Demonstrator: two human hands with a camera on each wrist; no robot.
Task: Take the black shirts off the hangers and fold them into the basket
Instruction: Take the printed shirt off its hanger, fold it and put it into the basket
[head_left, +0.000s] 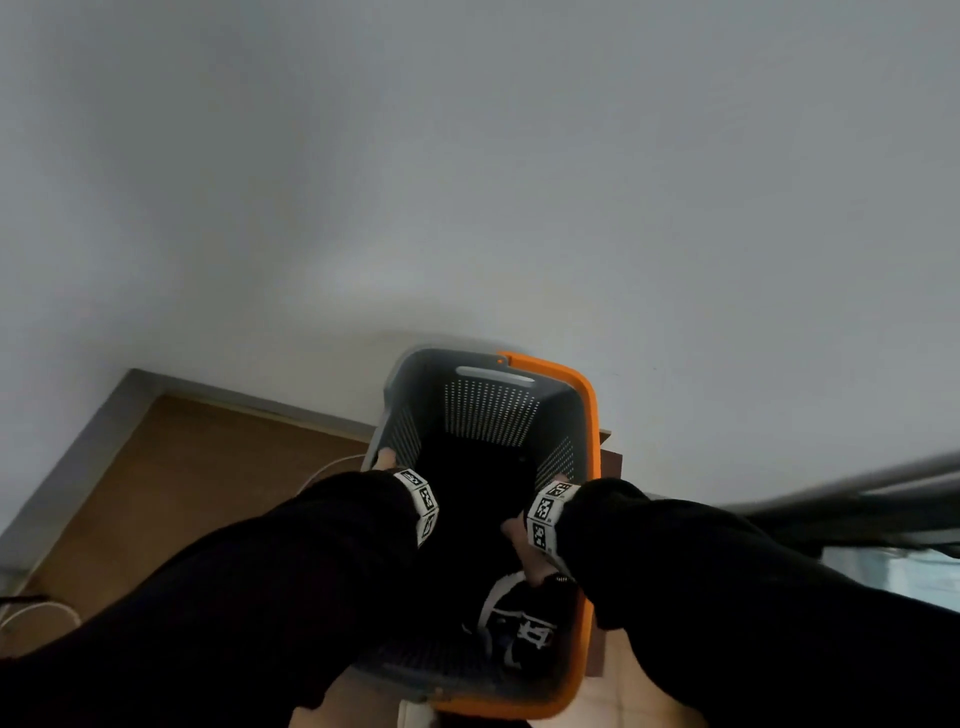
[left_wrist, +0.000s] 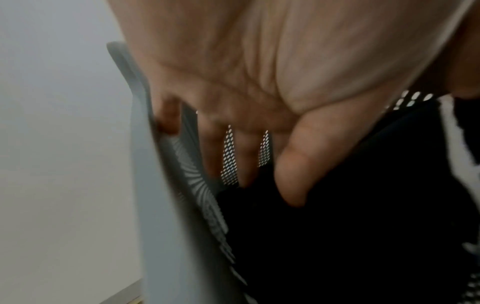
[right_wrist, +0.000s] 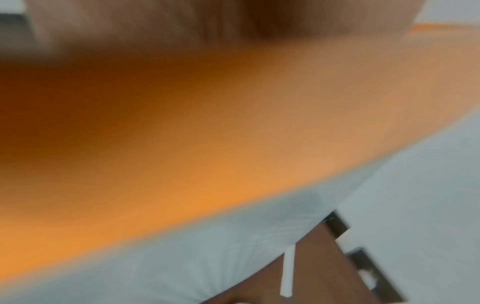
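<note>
Left hand (left_wrist: 259, 92) hooks its fingers over the basket (head_left: 592, 410) rim, right hand (head_left: 530, 545) probably grips the orange side (blurry), folded black shirt (head_left: 519, 629) inside, so tilting it could unfold it.

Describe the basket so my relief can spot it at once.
Look low in the head view, where the white wall meets the brown floor. The basket sits there between both black sleeves, with a black shirt inside. Nothing else has perforated grey walls and an orange rim on one side.
</note>
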